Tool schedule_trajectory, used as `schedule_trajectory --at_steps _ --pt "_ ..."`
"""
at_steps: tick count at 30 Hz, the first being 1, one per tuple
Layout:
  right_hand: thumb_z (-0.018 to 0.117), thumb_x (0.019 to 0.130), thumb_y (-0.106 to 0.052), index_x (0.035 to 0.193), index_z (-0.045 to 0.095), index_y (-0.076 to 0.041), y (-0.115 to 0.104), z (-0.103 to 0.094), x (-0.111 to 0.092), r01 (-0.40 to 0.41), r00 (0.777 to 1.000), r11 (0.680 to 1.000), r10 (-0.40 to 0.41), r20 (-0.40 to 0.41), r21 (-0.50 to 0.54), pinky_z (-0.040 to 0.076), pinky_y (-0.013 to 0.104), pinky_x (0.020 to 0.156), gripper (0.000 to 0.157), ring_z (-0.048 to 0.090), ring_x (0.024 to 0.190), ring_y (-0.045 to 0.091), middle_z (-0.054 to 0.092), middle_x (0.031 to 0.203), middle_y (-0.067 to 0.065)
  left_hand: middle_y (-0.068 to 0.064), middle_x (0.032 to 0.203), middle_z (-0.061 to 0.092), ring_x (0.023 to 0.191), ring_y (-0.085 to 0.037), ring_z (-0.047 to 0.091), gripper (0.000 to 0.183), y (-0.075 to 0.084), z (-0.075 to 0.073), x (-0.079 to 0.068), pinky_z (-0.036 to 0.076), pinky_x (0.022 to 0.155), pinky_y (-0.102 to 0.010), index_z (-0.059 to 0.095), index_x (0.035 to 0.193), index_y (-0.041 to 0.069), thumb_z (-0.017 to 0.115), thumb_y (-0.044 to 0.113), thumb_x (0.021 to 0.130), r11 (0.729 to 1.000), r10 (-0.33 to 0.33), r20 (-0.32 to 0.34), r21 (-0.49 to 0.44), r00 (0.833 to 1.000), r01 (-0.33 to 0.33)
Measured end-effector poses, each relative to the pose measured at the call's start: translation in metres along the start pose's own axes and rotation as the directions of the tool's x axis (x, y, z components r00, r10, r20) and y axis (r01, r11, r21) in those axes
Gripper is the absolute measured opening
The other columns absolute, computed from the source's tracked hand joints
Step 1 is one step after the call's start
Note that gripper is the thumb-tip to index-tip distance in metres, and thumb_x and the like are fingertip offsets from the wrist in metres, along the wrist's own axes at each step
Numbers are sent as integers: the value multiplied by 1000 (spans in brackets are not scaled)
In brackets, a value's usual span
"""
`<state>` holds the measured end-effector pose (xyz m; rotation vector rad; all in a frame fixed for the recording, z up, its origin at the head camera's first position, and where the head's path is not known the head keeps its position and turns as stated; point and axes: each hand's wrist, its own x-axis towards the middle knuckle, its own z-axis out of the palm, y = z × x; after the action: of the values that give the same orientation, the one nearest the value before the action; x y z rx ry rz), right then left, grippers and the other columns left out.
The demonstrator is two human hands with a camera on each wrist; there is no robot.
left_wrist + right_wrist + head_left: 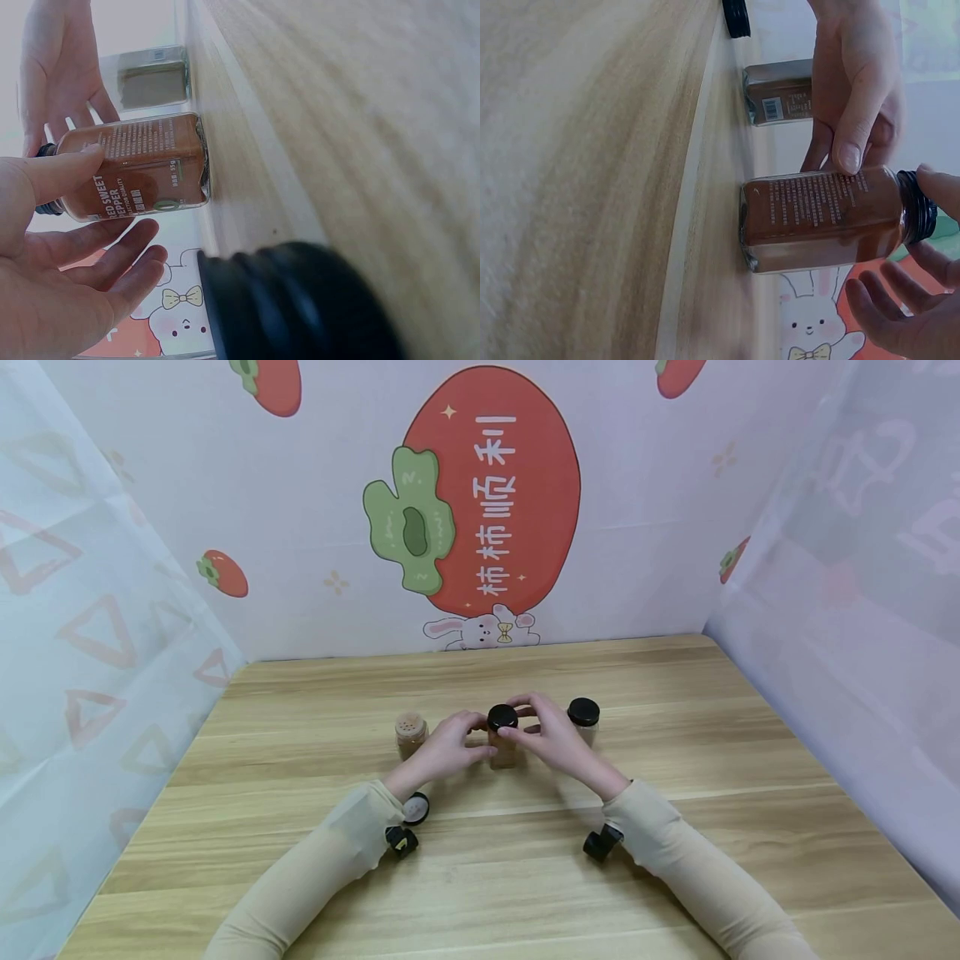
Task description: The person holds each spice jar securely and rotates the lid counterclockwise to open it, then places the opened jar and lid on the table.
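A square glass spice jar of red sweet pepper powder stands upright on the table, capped with a black ribbed lid. My left hand holds its body, thumb on the labelled side and fingers round the other. On the lid are the thumb and fingers of my right hand, pinching it from both sides. To the left, beside my left hand, a second spice jar shows a bare, perforated shaker top. Behind my right hand is a third jar with its black lid on.
A loose black lid lies on the wooden table near my left wrist, its pale inside facing up. Small black cameras hang under both wrists. A printed cloth backdrop rises at the table's far edge and along both sides.
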<state>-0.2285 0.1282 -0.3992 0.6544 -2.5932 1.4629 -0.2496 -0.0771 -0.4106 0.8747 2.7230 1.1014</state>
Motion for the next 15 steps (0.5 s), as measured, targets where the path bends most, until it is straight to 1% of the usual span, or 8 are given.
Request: schedule_trajectory --at_steps 7,15 --pt "69 87 -26 124 53 -6 0 -3 1 18 1000 999 -17 26 -30 55 37 85 45 56 114 31 54 124 13 -9 116 62 114 -26 56 39 0 0 0 45 98 -43 62 118 7 73 22 83 1000 -13 6 -8 1000 13" --pt "65 90 -26 127 54 -8 -1 -12 5 13 994 997 -6 106 -72 52 44 91 42 55 118 31 53 129 12 -9 116 61 113 -26 56 40 0 -1 -1 45 97 -43 62 118 6 72 23 84 1000 -14 5 -6 1000 14"
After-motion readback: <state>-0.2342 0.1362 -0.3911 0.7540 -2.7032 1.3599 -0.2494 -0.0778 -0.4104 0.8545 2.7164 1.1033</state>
